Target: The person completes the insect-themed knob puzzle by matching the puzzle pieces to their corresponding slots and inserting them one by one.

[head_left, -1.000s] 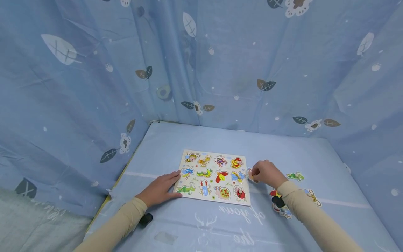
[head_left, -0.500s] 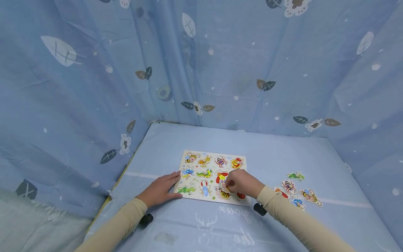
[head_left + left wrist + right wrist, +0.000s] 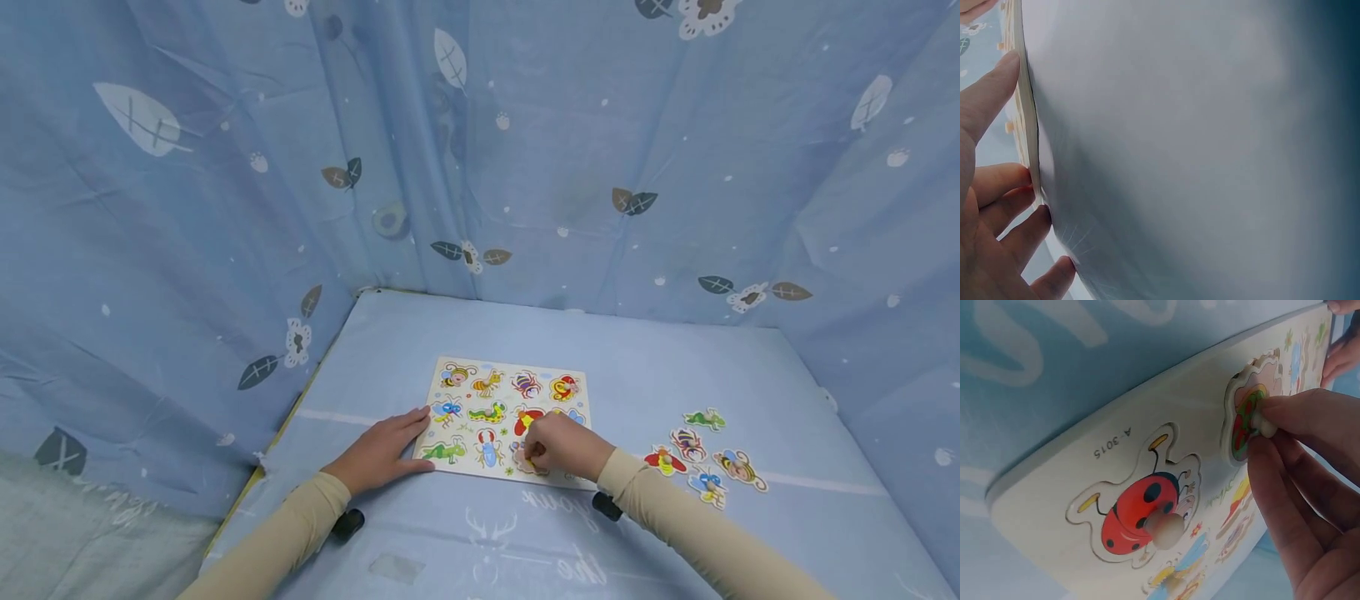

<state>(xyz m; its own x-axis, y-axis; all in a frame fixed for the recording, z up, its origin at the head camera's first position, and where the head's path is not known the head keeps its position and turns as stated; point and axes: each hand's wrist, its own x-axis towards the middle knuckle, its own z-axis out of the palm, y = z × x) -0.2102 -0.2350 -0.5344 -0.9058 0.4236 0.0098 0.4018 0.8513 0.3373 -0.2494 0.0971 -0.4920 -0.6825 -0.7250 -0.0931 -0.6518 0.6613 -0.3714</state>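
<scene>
Snail piece (image 3: pixel 1242 419) lies right below the fingertips of the right hand (image 3: pixel 567 446), its knob (image 3: pixel 1267 426) pinched by thumb and finger, rim seemingly proud of the near side of the puzzle board (image 3: pixel 1047 503), whose left edge I see the left hand (image 3: pixel 382 452) touch, fingers loosely extended.

Blue curtains (image 3: pixel 547 150) (leaf-patterned) beyond the table (image 3: pixel 652 358)

Low in the head view, pinching with the right fingers (image 3: pixel 537 442); further left, resting spread left fingers (image 3: pixel 408 422).
</scene>
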